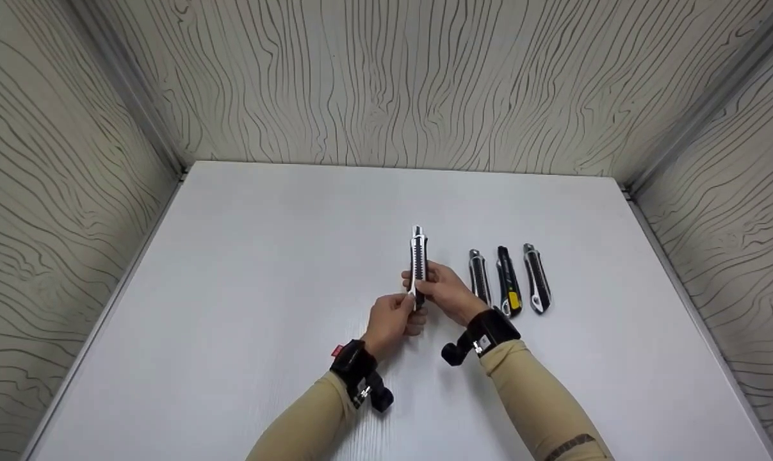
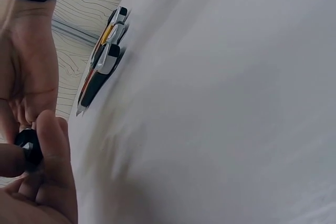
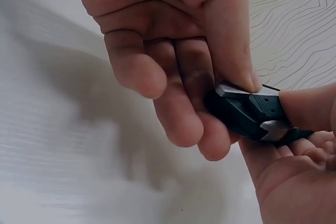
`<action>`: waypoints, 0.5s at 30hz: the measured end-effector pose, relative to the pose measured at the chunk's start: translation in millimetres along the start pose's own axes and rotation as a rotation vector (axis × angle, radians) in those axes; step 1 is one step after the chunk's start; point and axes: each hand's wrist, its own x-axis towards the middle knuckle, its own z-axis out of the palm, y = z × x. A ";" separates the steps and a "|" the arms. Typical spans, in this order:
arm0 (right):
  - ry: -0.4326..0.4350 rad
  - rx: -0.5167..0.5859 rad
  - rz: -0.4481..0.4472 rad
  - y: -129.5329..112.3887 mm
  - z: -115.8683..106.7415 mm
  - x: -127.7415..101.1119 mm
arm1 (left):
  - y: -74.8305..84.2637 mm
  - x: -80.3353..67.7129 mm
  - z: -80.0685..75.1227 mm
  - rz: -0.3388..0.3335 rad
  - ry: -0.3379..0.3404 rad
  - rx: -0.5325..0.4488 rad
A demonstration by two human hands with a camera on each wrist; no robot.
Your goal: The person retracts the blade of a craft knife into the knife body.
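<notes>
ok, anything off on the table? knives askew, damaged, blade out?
Nothing stands out. Three utility knives lie side by side, roughly parallel, on the white table. Both the left hand and right hand grip a fourth knife; whether a blade is out is too small to tell.

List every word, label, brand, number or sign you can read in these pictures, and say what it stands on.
None can be read.
Red tag on the left wrist strap: too small to read.
Held utility knife and the three knives on the table: no legible print.
</notes>
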 end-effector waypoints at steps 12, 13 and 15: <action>0.032 -0.131 -0.010 2.0 -4.1 -2.1 | -3.2 -1.0 -0.8 -0.023 -0.053 -0.057; 0.047 -0.144 -0.007 1.9 -4.4 -2.1 | -3.5 -1.1 -0.8 -0.025 -0.056 -0.060; 0.082 -0.180 -0.002 1.9 -4.7 -2.2 | -4.2 -1.6 -1.0 -0.025 -0.065 -0.062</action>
